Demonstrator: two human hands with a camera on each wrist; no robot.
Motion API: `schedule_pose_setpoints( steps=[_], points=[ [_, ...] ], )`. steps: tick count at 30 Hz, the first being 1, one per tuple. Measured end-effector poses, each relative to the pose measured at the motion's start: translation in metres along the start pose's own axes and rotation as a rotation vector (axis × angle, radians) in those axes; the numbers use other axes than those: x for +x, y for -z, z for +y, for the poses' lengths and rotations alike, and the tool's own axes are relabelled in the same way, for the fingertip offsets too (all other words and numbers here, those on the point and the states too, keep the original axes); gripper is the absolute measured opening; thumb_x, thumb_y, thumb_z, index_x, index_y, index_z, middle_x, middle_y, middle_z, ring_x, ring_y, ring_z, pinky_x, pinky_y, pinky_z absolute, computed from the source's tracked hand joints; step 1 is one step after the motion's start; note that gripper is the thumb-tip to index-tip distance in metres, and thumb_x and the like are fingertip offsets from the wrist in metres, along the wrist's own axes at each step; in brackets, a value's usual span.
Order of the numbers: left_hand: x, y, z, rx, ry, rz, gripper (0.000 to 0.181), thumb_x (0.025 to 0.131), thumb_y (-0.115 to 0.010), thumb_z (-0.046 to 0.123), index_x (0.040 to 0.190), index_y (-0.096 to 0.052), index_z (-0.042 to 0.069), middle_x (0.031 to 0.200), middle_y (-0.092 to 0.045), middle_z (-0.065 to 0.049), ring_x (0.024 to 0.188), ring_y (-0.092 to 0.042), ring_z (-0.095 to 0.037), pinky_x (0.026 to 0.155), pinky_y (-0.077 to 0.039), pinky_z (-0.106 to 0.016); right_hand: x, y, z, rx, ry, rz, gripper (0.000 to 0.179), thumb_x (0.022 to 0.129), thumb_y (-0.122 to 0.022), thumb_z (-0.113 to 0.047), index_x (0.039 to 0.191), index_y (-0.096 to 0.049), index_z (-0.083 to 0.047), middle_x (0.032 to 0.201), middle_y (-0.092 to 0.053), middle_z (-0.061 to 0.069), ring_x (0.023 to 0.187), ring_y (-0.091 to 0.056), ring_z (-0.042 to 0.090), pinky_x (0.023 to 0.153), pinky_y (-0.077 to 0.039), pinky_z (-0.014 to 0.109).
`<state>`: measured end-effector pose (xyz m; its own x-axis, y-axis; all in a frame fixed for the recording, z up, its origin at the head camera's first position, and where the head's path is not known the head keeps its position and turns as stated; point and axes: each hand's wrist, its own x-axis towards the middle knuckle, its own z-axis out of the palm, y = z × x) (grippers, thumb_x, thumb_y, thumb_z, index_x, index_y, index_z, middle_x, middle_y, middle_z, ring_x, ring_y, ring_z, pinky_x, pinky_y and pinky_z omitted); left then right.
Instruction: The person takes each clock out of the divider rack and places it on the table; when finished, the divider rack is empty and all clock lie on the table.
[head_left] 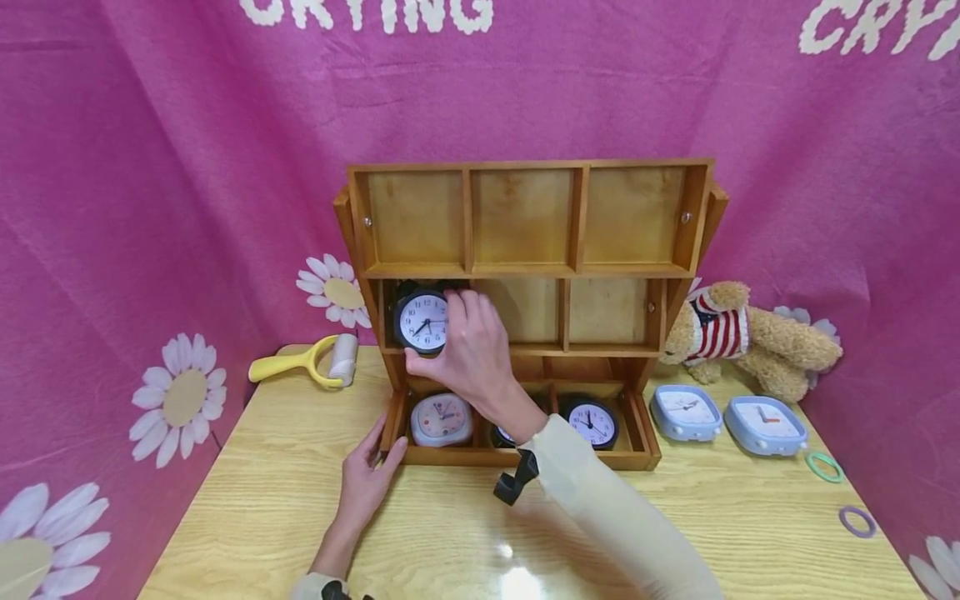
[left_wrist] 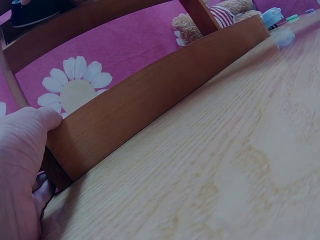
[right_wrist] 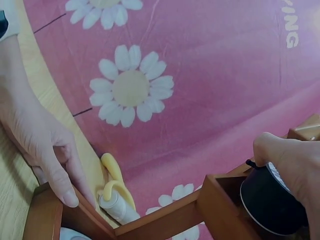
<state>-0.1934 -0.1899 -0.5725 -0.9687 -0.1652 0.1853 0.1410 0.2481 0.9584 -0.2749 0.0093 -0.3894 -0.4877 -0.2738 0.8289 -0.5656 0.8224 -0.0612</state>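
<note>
A three-tier wooden shelf (head_left: 525, 271) stands on the table, each tier divided into three compartments. My right hand (head_left: 480, 354) grips a round black alarm clock (head_left: 422, 323) by its sides, thumb low and fingers on top, at the middle tier's left compartment. The right wrist view shows the clock's black body (right_wrist: 272, 205) from behind. My left hand (head_left: 366, 475) holds the shelf's lower left front corner, its thumb over the edge. In the bottom tier sit a pale squarish clock (head_left: 441, 419), a dark clock (head_left: 504, 437) mostly hidden by my right arm, and a round black clock (head_left: 592, 423).
Right of the shelf lie two blue alarm clocks (head_left: 686, 412) (head_left: 766, 425), a teddy bear (head_left: 780, 342), a green ring (head_left: 825, 467) and a purple ring (head_left: 857, 522). At left is a yellow-handled lint roller (head_left: 296, 364). Pink flowered cloth (head_left: 187, 125) surrounds the table.
</note>
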Motion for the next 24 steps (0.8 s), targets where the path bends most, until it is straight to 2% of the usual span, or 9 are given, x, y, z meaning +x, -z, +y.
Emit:
schedule_pose_setpoints(
  steps=[7,12,16,24],
  points=[
    [0.000,-0.001,0.002,-0.001,0.011,-0.001,0.061,0.099,-0.074,0.014,0.153,-0.049,-0.001,0.152,-0.052,-0.023,0.132,-0.056,-0.033,0.111,-0.044,-0.045,-0.011,0.020,0.000,0.133,-0.032,-0.007,0.086,0.071,-0.084,-0.053,0.128,-0.061,0.007,0.118,-0.066,0.020,0.101,-0.065,0.030,0.090,-0.061,0.039],
    [0.000,0.000,0.001,0.009,0.002,0.005,0.062,0.098,-0.075,0.017,0.153,-0.051,0.000,0.152,-0.053,-0.021,0.134,-0.055,-0.032,0.111,-0.044,-0.047,-0.024,0.032,0.003,0.304,-0.093,-0.021,0.084,0.072,-0.088,-0.043,0.133,-0.056,0.005,0.121,-0.057,0.019,0.098,-0.065,0.028,0.087,-0.064,0.039],
    [0.000,0.000,0.000,0.009,0.001,0.005,0.062,0.098,-0.075,0.018,0.153,-0.051,0.000,0.153,-0.052,-0.020,0.136,-0.053,-0.031,0.112,-0.043,-0.046,-0.036,0.040,0.006,0.401,-0.142,-0.018,0.085,0.071,-0.091,-0.038,0.134,-0.054,0.003,0.124,-0.054,0.019,0.098,-0.067,0.030,0.085,-0.064,0.040],
    [0.000,0.000,-0.001,0.015,0.002,0.006,0.062,0.098,-0.075,0.019,0.153,-0.051,0.001,0.153,-0.052,-0.020,0.136,-0.053,-0.031,0.112,-0.044,-0.047,-0.055,0.055,0.012,0.469,-0.198,-0.002,0.085,0.067,-0.091,-0.037,0.134,-0.055,0.001,0.124,-0.053,0.019,0.096,-0.066,0.030,0.082,-0.064,0.040]
  ],
)
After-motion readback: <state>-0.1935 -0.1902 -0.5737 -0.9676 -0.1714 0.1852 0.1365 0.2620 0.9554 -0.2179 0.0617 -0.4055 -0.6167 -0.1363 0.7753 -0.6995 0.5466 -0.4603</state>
